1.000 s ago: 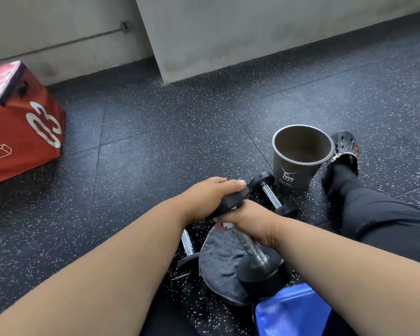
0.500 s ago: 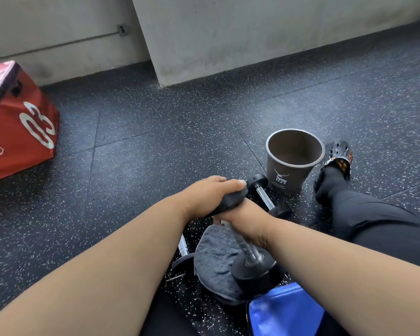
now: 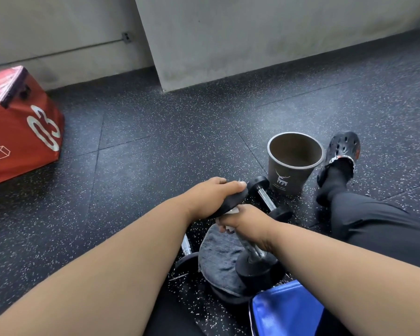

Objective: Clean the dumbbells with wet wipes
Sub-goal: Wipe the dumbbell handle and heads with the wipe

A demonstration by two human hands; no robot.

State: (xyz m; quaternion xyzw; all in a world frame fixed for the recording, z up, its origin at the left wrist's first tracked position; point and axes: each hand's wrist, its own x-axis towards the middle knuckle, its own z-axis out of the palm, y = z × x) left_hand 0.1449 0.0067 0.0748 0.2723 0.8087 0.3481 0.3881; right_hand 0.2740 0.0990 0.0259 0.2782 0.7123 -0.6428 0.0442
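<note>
A black dumbbell (image 3: 255, 265) with a chrome handle stands tilted, its lower head on the floor. My left hand (image 3: 214, 198) grips its upper black head. My right hand (image 3: 246, 220) is wrapped around the top of the handle with a white wet wipe (image 3: 229, 229) showing between the fingers. A second small dumbbell (image 3: 267, 197) lies on the floor just beyond my hands. A third dumbbell (image 3: 186, 253) lies to the left, partly hidden under my left forearm and a grey cloth (image 3: 220, 258).
A dark paper cup (image 3: 292, 170) stands open beside my right foot in a black clog (image 3: 342, 151). A blue pack (image 3: 286, 309) lies at the bottom. A red box (image 3: 20, 124) sits far left. Grey walls (image 3: 252, 32) border the speckled rubber floor.
My right hand has slid slightly up the handle toward the upper head, and the white wipe now shows at its fingers. The left hand keeps its grip.
</note>
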